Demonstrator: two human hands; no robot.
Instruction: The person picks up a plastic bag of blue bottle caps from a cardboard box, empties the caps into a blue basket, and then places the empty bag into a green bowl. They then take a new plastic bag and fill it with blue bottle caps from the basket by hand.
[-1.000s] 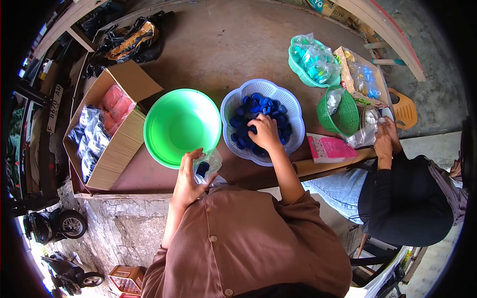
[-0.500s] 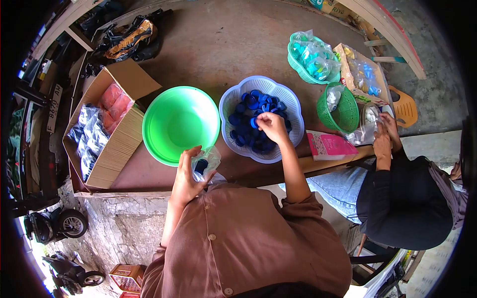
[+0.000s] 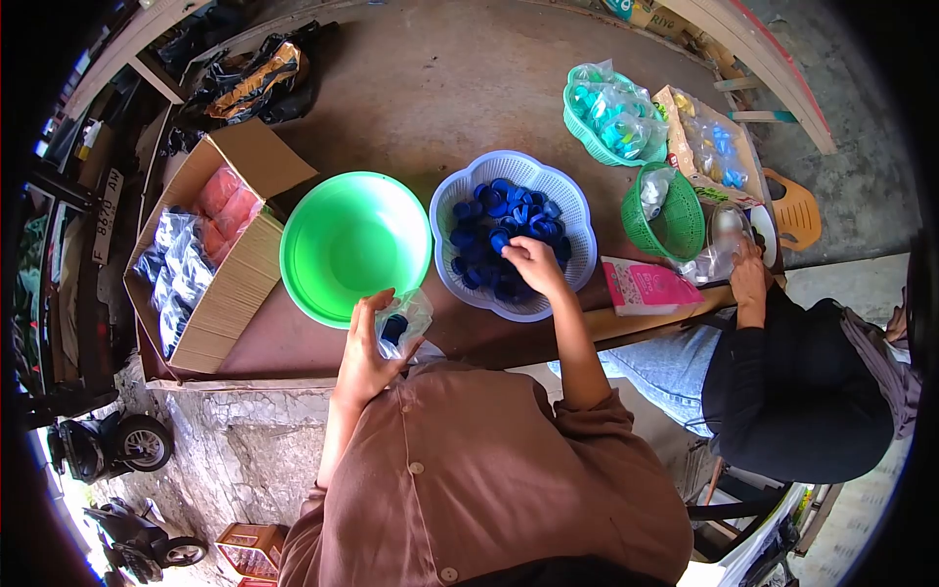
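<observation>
Since dipping into the basket point(image 3: 578, 196), my right hand point(image 3: 538, 268) has pinched a blue cap point(image 3: 499, 241).
My left hand point(image 3: 368, 354) still grips a bag point(image 3: 418, 312), caps point(image 3: 394, 330) seemingly inside.

Glossy green plastic basin point(image 3: 355, 249), matt brown cardboard box point(image 3: 230, 284), clear plastic bag point(image 3: 415, 315)

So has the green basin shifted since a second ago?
No, the green basin sits the same against the cardboard box beside it; only the whole view drifted slightly.
</observation>
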